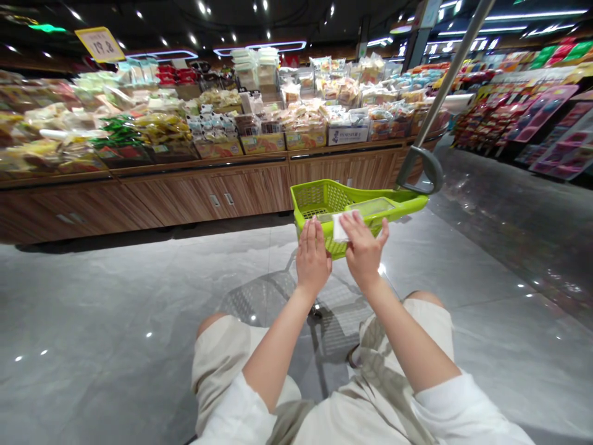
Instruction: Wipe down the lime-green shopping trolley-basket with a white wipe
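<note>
A lime-green shopping cart basket (pixel 319 191) stands in front of my knees, its perforated wall facing me. My left hand (pixel 314 256) lies against the near rim with its fingers stretched out side by side, holding nothing. Just to its right, my right hand (pixel 364 250) presses a folded white wipe (pixel 341 227) against the outside of the rim, thumb apart. Whether the wipe is paper or cloth I cannot tell. A clear panel (pixel 375 207) is set into the cart's top behind that hand. The grey looped handle (pixel 430 170) joins a metal pole at the far right end.
Behind the cart runs a wood-panelled display counter (pixel 208 191) piled with packaged foods. A price sign (pixel 100 44) hangs at upper left. More shelves with bagged goods (pixel 500 111) stand at right. Glossy grey floor tiles (pixel 115 296) surround my legs.
</note>
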A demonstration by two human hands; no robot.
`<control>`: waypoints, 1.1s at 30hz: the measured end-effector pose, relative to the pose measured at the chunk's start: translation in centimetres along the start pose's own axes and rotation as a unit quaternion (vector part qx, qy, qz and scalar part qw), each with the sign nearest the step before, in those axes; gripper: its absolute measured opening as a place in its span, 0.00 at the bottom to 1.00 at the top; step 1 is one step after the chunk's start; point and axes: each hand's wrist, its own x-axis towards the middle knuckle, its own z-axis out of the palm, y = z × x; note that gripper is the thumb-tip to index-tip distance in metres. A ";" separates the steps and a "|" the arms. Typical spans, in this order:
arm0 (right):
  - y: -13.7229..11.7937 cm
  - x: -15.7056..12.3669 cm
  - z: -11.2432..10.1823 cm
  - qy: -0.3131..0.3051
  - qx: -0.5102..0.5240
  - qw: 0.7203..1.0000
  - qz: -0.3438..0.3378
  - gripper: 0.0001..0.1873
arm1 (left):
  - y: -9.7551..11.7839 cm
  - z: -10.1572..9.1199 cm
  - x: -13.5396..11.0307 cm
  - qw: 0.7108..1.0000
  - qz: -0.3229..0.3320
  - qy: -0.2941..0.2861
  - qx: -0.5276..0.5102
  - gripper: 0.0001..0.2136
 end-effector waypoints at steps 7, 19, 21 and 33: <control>-1.0 -0.4 -1.0 -0.057 0.026 0.995 -0.080 0.33 | -0.7 -0.1 -0.2 1.000 0.006 0.005 -0.004 0.40; -3.4 -1.1 0.2 -0.048 0.061 0.995 -0.061 0.35 | -0.3 -0.3 -0.1 1.000 -0.009 0.014 -0.005 0.39; -2.5 -0.9 -0.2 -0.059 0.057 0.993 -0.088 0.34 | -0.7 -0.5 -0.1 1.000 0.000 0.005 0.011 0.40; -3.0 -1.4 0.4 -0.024 0.063 0.996 -0.054 0.34 | -0.6 -0.6 0.0 0.999 -0.021 -0.002 0.032 0.39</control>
